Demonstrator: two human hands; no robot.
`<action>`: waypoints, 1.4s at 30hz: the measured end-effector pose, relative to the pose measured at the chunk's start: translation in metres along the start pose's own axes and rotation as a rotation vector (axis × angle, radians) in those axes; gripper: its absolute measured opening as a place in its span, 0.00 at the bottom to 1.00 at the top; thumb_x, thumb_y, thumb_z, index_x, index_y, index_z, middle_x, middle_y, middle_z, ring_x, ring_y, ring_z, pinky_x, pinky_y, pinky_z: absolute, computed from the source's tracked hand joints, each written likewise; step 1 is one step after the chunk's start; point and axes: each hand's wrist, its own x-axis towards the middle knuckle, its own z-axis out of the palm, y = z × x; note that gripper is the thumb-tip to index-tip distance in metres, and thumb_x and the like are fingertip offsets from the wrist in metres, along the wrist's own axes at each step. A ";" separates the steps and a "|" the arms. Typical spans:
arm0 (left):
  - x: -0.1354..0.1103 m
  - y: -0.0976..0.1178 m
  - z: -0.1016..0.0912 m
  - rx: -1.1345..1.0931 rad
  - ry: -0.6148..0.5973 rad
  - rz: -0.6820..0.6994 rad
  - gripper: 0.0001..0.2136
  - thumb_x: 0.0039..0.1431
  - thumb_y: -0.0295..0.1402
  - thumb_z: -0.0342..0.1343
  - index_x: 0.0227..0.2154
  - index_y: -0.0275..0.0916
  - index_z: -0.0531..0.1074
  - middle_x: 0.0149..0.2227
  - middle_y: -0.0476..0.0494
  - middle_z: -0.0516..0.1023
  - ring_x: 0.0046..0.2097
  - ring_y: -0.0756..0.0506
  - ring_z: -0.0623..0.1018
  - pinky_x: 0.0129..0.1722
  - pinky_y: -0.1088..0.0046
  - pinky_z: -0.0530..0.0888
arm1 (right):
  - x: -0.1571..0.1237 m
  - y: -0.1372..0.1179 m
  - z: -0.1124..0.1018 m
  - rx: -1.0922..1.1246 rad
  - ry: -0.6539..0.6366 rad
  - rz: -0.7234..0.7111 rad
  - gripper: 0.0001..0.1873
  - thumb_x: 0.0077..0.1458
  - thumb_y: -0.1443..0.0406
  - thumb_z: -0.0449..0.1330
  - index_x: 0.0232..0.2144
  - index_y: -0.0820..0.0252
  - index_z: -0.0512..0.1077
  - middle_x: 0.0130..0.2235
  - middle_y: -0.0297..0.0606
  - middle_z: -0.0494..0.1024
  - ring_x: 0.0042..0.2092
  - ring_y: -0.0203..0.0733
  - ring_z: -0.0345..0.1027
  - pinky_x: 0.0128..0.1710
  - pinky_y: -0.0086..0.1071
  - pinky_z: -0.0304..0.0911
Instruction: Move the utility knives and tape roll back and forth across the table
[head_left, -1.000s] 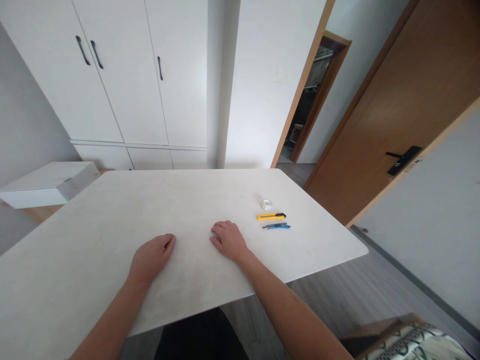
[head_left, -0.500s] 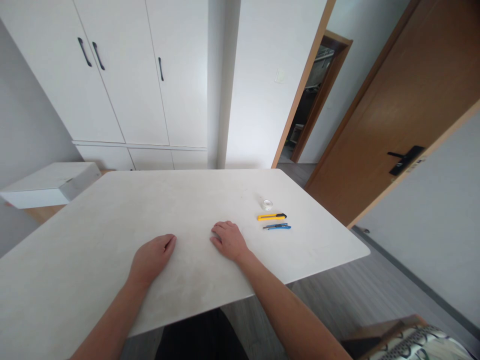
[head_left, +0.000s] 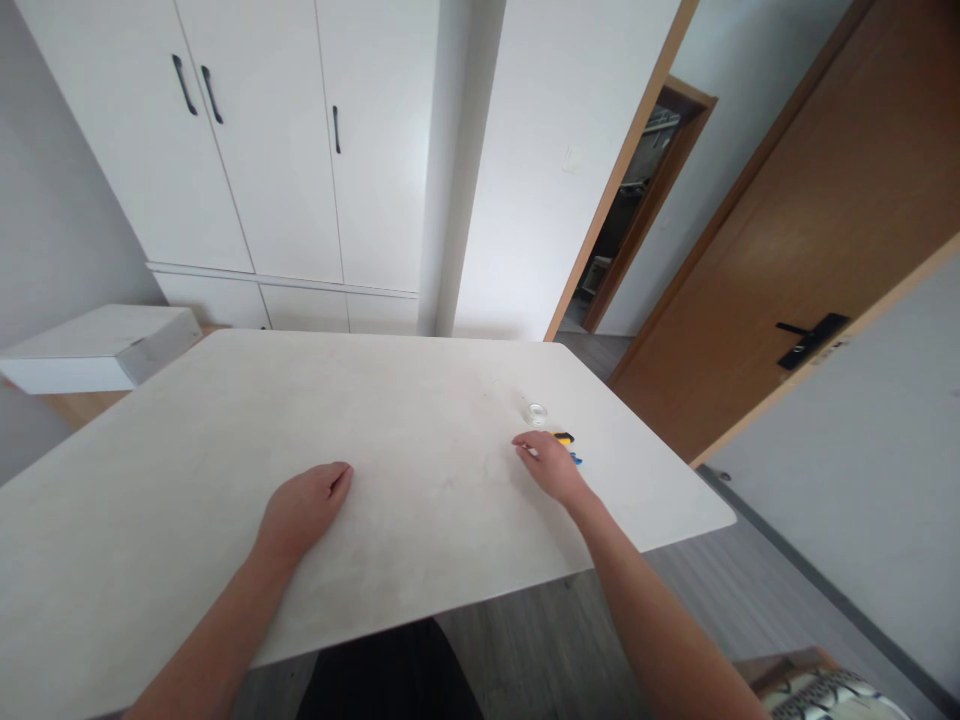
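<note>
My left hand [head_left: 304,508] rests on the white table [head_left: 390,500] with its fingers curled closed, and nothing shows in them. Over the two utility knives hovers or lies my right hand [head_left: 551,465], thumb and fingers a little apart; whether it touches them I cannot tell. The yellow utility knife [head_left: 565,438] shows only its black-and-yellow end past the hand. Of the blue utility knife [head_left: 576,459] just one tip is visible, the remainder hidden under the hand. Just beyond the fingers lies a small clear roll of tape [head_left: 535,413].
White cabinets [head_left: 277,150] with dark handles stand behind the table. A white box [head_left: 97,350] sits past the table's left edge. At right is a wooden door [head_left: 787,200] with a black handle. A patterned item [head_left: 832,697] is at the lower right.
My right hand has moved right across the table and now covers most of both utility knives. My left hand has stayed in place. The view has shifted slightly.
</note>
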 end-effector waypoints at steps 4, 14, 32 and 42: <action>0.000 0.000 0.000 -0.007 -0.006 -0.012 0.22 0.68 0.43 0.38 0.40 0.42 0.78 0.47 0.43 0.81 0.48 0.41 0.78 0.44 0.69 0.69 | -0.014 0.053 -0.034 -0.175 -0.119 0.052 0.15 0.55 0.70 0.61 0.45 0.53 0.77 0.51 0.39 0.77 0.53 0.46 0.69 0.54 0.39 0.62; -0.001 0.000 -0.002 0.053 -0.019 0.008 0.23 0.69 0.43 0.35 0.40 0.41 0.76 0.45 0.42 0.81 0.47 0.40 0.78 0.43 0.68 0.69 | 0.005 0.067 -0.031 -0.209 -0.043 0.121 0.13 0.56 0.73 0.58 0.42 0.57 0.75 0.45 0.40 0.78 0.48 0.45 0.68 0.49 0.34 0.60; -0.001 0.004 -0.003 0.055 -0.026 -0.017 0.21 0.69 0.41 0.36 0.39 0.41 0.75 0.44 0.43 0.81 0.47 0.40 0.78 0.43 0.68 0.68 | 0.025 0.072 0.001 -0.063 0.037 0.409 0.25 0.60 0.63 0.57 0.58 0.58 0.61 0.47 0.42 0.74 0.44 0.44 0.70 0.43 0.32 0.62; 0.000 0.005 -0.002 0.060 0.000 0.022 0.20 0.70 0.38 0.38 0.38 0.40 0.75 0.44 0.43 0.81 0.46 0.43 0.78 0.44 0.69 0.68 | 0.097 0.053 -0.013 -0.304 -0.342 0.516 0.23 0.55 0.62 0.63 0.53 0.58 0.68 0.48 0.45 0.75 0.48 0.51 0.71 0.38 0.34 0.61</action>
